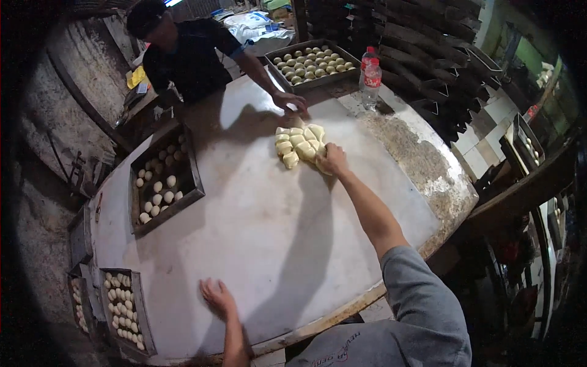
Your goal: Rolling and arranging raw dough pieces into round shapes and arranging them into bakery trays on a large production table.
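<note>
Broad, pale-topped work table (244,244); dark rectangular metal tray (170,215), at left; clustered pale-yellow dough pieces (301,144) — lying toward the table's far side; right hand (333,160) touches their right edge, whether pinching cannot be told; left hand (218,298), fingers spread, near front edge; round whitish dough balls (158,199) — in the tray.

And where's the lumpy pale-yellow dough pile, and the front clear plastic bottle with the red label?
Lumpy pale-yellow dough pile (303,149): head view, middle of its top.
Front clear plastic bottle (372,80): head view, on its red label.
</note>
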Demonstrator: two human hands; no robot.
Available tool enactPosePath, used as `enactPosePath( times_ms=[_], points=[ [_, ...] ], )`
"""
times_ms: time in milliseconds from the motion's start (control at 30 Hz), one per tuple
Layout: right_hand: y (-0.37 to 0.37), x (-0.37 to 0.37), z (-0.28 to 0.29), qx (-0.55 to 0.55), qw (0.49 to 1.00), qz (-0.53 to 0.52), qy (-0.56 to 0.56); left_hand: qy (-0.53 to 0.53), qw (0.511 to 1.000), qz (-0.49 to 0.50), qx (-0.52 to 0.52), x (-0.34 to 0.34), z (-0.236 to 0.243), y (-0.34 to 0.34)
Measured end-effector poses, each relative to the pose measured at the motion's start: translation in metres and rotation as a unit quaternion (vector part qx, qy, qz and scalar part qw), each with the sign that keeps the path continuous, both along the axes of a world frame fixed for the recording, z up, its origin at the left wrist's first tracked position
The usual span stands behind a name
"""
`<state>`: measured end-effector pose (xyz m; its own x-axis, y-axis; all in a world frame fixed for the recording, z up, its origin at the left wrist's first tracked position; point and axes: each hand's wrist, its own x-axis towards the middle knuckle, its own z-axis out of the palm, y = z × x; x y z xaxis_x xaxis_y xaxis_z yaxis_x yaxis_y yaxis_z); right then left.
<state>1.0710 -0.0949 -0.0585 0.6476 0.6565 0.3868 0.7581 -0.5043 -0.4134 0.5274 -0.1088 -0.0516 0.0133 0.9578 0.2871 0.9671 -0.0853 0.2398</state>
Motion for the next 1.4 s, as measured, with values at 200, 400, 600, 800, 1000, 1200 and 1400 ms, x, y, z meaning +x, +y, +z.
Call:
enactPosePath(
  times_ms=[200,400,600,800,1000,1200,1400],
  points=[
    [-0.157,-0.055,-0.019,0.056,0.971,0.016,0.233,-0.116,0.977,-0.117,-0.139,0.176,0.005,0.031],
    [-0.394,-0.209,0.042,0.251,0.737,-0.061,0.625,-0.1,0.975,-0.099,-0.172,0.39,0.007,0.142],
    [-0.44,-0.235,0.088,0.254,0.681,-0.082,0.682,-0.396,0.891,-0.168,-0.147,0.377,-0.021,0.105],
    [-0.281,-0.259,0.063,0.068,0.897,0.073,0.43,-0.641,0.667,-0.152,-0.348,0.101,0.01,-0.012],
    [-0.242,-0.325,0.025,-0.082,0.914,0.372,0.138,-0.368,0.911,-0.106,-0.151,-0.212,0.007,-0.096],
    [-0.127,-0.293,0.007,-0.061,0.985,0.162,-0.01,-0.089,0.974,-0.206,-0.015,-0.172,0.015,0.001],
    [-0.102,-0.405,0.012,0.018,0.988,0.146,0.054,-0.09,0.987,-0.125,-0.043,-0.068,0.032,-0.033]
  ],
)
